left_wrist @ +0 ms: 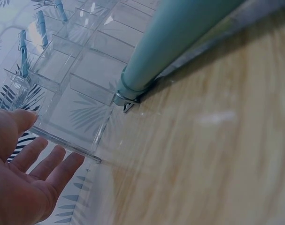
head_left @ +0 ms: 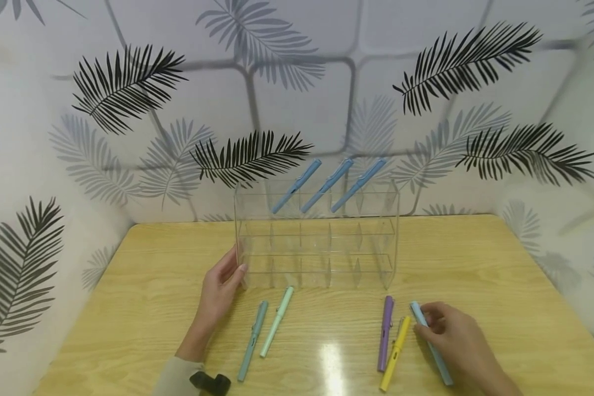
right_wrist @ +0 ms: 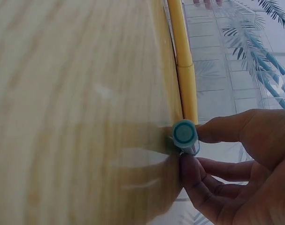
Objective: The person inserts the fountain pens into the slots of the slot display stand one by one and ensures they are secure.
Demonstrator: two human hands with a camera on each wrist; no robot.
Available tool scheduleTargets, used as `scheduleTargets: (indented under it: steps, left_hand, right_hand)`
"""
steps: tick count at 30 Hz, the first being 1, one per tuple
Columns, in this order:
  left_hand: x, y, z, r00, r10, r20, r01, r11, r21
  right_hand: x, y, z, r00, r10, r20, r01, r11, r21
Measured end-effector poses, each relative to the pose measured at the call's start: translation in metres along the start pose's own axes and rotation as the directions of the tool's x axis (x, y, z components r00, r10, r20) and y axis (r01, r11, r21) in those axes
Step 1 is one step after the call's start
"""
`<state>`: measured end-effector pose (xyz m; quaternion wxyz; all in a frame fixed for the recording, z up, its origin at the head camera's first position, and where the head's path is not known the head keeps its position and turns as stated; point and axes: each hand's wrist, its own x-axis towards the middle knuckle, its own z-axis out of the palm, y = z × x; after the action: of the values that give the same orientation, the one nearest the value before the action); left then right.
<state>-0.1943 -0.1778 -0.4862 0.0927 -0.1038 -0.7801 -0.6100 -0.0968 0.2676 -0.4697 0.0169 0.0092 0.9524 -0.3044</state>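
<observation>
A clear acrylic pen rack [head_left: 317, 254] stands upright on the table, with three blue pens [head_left: 326, 186] leaning in its top row. My left hand [head_left: 221, 286] holds the rack's left side edge, thumb in front and fingers behind. At the right, my right hand [head_left: 457, 335] pinches a light blue pen [head_left: 433, 346] between thumb and fingers; in the right wrist view the round end of this pen [right_wrist: 184, 133] faces the camera. Just left of it lie a yellow pen [head_left: 396, 352] and a purple pen [head_left: 385, 333].
Near the left forearm, a teal pen [head_left: 253, 341] and a mint green pen [head_left: 277, 322] lie in front of the rack. The wooden table [head_left: 168, 258] meets a leaf-patterned wall covering [head_left: 297, 110] behind the rack.
</observation>
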Motion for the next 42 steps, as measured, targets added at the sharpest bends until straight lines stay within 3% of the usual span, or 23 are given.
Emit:
scheduleTargets:
  steps: [8,13,19,26,42]
  left_hand:
    - [-0.001,-0.002,0.0,0.999,0.042,-0.014,-0.042,0.999,0.002]
    - [0.0,-0.001,0.0,1.0,0.023,-0.011,-0.023,1.0,0.005]
    - [0.0,-0.002,-0.001,1.0,0.022,-0.012,-0.022,1.0,-0.01]
    - [-0.001,-0.002,-0.001,1.0,0.029,-0.008,-0.03,0.999,-0.032]
    - [0.0,-0.001,-0.001,1.0,0.006,0.0,-0.006,1.0,0.016]
  right_hand:
    - [0.005,0.006,-0.002,1.0,0.001,0.005,-0.001,0.998,0.068]
    - [0.01,0.007,-0.01,1.0,-0.011,-0.025,0.015,0.99,0.142]
    - [0.013,-0.001,-0.021,0.998,-0.017,-0.052,0.032,0.954,0.298]
    - [0.013,-0.015,-0.032,1.0,-0.026,-0.016,0.031,0.894,0.447]
    - [0.022,-0.06,-0.035,0.985,-0.147,-0.088,0.171,0.835,0.522]
